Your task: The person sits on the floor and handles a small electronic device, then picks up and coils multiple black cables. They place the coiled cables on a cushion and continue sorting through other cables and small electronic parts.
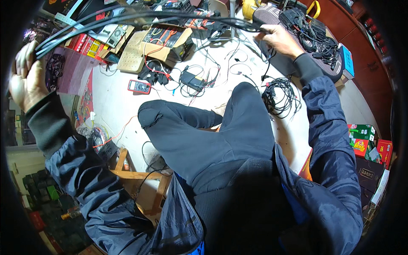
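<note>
A bundle of several long black cables stretches in an arch across the top of the view, held between my two raised hands. At the far left, my left hand is closed around one end of the bundle. Toward the upper right, my right hand grips the other end, and a thin cable hangs down below it. On the white floor under that hand lies a loose coil of black cables. A black power adapter with leads rests in front of my knees, near a red multimeter.
An open cardboard box holding devices and wires stands ahead. To the right, a padded seat carries a heap of tangled black cables. A wooden stool frame is at lower left; coloured boxes are stacked on the right.
</note>
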### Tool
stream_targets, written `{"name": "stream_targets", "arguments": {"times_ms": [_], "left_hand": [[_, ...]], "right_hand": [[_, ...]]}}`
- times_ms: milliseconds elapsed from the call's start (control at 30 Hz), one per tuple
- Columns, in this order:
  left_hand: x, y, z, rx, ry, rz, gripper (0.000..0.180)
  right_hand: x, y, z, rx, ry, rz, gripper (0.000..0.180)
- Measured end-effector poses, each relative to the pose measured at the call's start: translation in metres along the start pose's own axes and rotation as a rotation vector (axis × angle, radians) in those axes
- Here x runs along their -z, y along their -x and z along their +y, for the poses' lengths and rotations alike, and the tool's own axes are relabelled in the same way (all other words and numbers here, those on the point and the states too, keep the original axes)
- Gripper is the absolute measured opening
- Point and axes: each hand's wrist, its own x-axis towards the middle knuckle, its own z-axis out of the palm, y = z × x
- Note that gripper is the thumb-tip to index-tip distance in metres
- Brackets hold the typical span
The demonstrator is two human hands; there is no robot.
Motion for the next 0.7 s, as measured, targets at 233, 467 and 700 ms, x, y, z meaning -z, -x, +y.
{"name": "stream_targets", "arguments": {"times_ms": [233,467,700], "left_hand": [[0.019,0.007,-0.015,0.117,0.106,-0.029,0.041],[-0.018,0.004,-0.028,0.14,0.137,-0.058,0.044],[-0.054,0.007,-0.045,0.032,-0.038,0.005,0.042]], "right_hand": [[-0.011,0.002,0.028,-0.04,0.074,0.138,0.036],[-0.012,-0.014,0.07,-0.03,0.215,0.131,0.029],[-0.021,-0.005,0.016,-0.072,0.305,-0.017,0.082]]}}
